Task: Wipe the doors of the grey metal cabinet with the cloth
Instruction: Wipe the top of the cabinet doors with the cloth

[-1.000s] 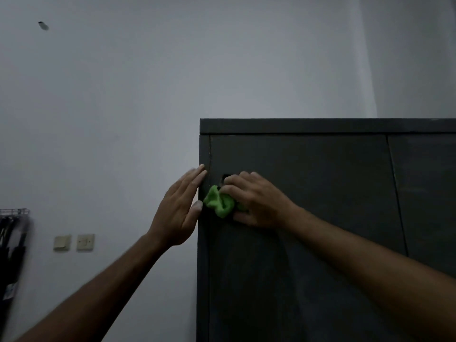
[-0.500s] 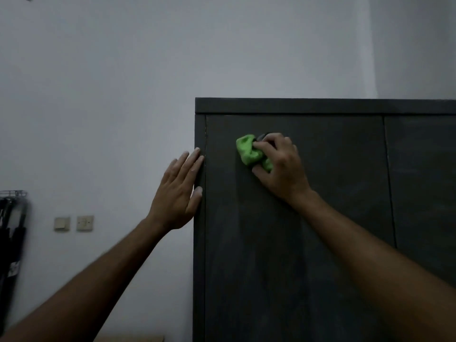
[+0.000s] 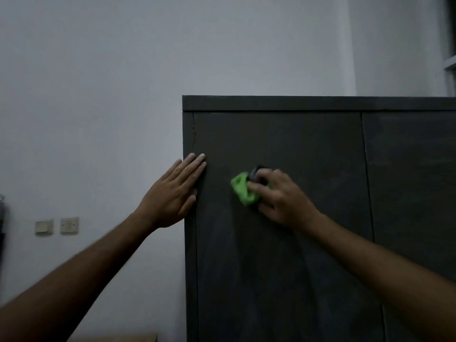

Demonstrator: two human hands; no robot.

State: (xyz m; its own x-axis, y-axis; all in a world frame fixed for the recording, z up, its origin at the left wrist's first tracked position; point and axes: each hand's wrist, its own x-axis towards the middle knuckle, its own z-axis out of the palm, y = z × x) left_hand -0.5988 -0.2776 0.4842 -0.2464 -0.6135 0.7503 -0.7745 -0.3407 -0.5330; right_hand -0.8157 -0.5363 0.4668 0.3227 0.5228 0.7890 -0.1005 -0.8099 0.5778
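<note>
The dark grey metal cabinet (image 3: 308,255) fills the right half of the view, with its top edge at mid height. A vertical seam splits its left door from its right door (image 3: 414,174). My right hand (image 3: 281,198) presses a bunched bright green cloth (image 3: 243,188) against the upper part of the left door. The cloth sticks out to the left of my fingers. My left hand (image 3: 175,193) lies flat with fingers together on the cabinet's left edge, fingertips touching the door.
A pale wall (image 3: 98,95) stands behind and to the left of the cabinet. Two wall switches (image 3: 58,225) sit low on the left. A dark object (image 3: 2,218) shows at the far left edge. A light brown surface (image 3: 118,338) peeks in at the bottom.
My right hand swept the cloth up and to the right across the left door, then back down a little. My left hand stayed on the cabinet's left edge.
</note>
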